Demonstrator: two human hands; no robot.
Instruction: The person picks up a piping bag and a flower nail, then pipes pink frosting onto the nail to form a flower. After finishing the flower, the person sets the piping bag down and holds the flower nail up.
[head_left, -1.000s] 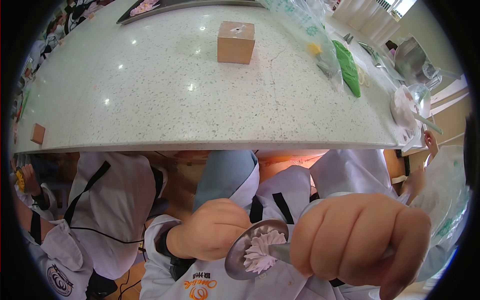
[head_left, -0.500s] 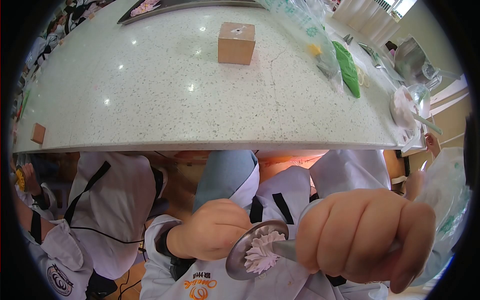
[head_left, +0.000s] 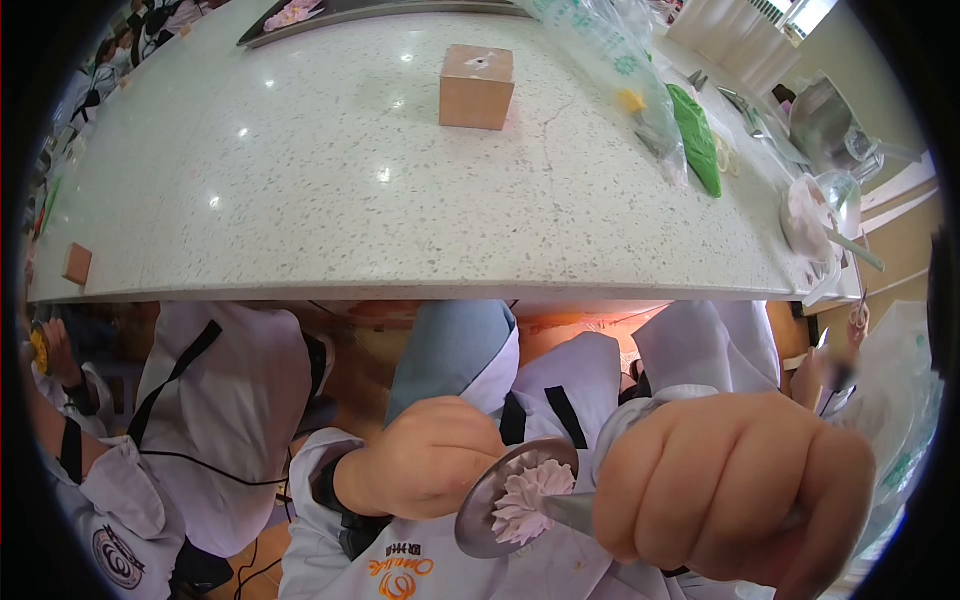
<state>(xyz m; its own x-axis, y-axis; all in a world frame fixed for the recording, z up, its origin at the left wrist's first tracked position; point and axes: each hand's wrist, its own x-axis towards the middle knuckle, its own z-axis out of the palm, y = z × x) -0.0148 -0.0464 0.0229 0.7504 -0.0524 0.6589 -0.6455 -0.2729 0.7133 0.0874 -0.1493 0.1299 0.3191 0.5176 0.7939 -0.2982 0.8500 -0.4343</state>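
Observation:
My left hand (head_left: pixel 428 460) is closed in a fist around a flower nail, its stem hidden inside the fingers. The nail's round metal head (head_left: pixel 478 518) is tilted and faces my right hand. On it sits a pale pink ruffled cream flower (head_left: pixel 532 500). My right hand (head_left: pixel 735 485) is wrapped round a piping bag, mostly hidden by the fingers and palm. From this fist a metal piping tip (head_left: pixel 572 512) points left, its end right at the petals. Both hands are below the table edge, over my lap.
A wooden block (head_left: pixel 476 98) with a hole in its top stands on the speckled white table (head_left: pixel 300 210). At right are a green-filled bag (head_left: pixel 695 140), a clear plastic bag (head_left: pixel 600 60), a bowl (head_left: pixel 803 218) and a metal jug (head_left: pixel 828 122). Another person's sleeve (head_left: pixel 120 490) is at left.
The pink flower has turned slightly and shows more ruffled petals around the tip. My right hand has shifted a little downward; the left has barely moved.

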